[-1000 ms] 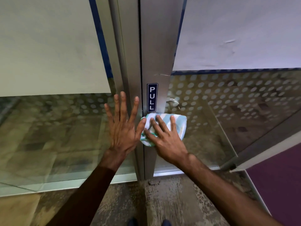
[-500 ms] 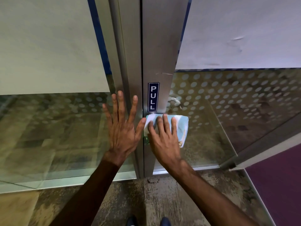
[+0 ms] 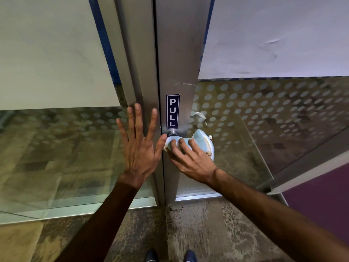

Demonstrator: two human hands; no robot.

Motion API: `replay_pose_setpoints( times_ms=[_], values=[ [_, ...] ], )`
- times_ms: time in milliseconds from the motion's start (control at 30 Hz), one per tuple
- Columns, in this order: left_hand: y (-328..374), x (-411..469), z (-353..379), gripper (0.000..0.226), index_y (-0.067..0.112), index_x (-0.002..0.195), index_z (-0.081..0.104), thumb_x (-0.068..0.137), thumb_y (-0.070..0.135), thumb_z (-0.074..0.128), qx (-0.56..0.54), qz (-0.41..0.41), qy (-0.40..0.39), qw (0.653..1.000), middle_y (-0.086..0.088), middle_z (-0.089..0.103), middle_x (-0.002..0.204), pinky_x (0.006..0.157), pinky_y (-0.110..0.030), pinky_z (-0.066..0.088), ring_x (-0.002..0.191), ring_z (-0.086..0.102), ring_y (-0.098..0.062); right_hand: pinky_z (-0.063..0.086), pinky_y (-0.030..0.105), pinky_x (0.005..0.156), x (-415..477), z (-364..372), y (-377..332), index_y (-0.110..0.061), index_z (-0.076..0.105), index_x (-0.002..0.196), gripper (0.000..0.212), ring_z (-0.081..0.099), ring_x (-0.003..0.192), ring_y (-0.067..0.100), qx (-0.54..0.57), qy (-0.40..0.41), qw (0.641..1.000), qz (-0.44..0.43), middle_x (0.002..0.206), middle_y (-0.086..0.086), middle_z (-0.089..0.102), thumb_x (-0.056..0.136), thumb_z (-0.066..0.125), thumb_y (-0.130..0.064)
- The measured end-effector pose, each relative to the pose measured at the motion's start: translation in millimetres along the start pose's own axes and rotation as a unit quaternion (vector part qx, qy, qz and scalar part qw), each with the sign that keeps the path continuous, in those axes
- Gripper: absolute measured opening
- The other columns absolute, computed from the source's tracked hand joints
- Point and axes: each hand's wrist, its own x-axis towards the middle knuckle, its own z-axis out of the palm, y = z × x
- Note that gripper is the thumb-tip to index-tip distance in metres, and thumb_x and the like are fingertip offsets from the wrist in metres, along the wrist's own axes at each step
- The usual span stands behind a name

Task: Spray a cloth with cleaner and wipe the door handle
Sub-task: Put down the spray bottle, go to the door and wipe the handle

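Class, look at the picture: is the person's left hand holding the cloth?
No. The left hand lies flat and open on the door frame, while the right hand grips the cloth.

Two hands: left hand, right hand. One cloth, one "PULL" sign, two shoes.

PULL sign, dotted glass

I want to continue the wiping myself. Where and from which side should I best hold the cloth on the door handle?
Grip the cloth over its bunched middle, coming from the front, as the right hand does. It is draped over the handle, whose round base shows just below the PULL sign.
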Motion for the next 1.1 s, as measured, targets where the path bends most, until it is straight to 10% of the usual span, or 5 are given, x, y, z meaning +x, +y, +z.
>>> replay_pose_setpoints(
  times_ms=[400, 1100],
  values=[
    [15, -3, 3, 0.070, 0.030, 0.163, -0.012, 0.109, 0.060, 0.020, -0.019, -0.004, 0.026, 0.999, 0.000, -0.036, 0.167, 0.126, -0.059, -0.006, 0.158, -0.024, -0.023, 0.052, 0.056, 0.102, -38, -3, 44, -0.009, 0.064, 0.135, 0.044, 0.054, 0.133, 0.043, -0.008, -0.030, 0.988, -0.152, 0.155, 0.022, 0.043, 0.107, 0.031, -0.007],
    [19, 0, 6, 0.067, 0.023, 0.162, 0.000, 0.109, 0.059, 0.022, -0.005, -0.005, 0.009, 1.000, 0.000, -0.036, 0.166, 0.126, -0.058, -0.008, 0.157, -0.025, -0.023, 0.052, 0.056, 0.104, -108, -20, 101, -0.007, 0.054, 0.146, 0.044, 0.054, 0.137, 0.043, 0.015, -0.059, 0.991, -0.122, 0.154, 0.020, 0.050, 0.103, 0.044, -0.007]
  ],
)
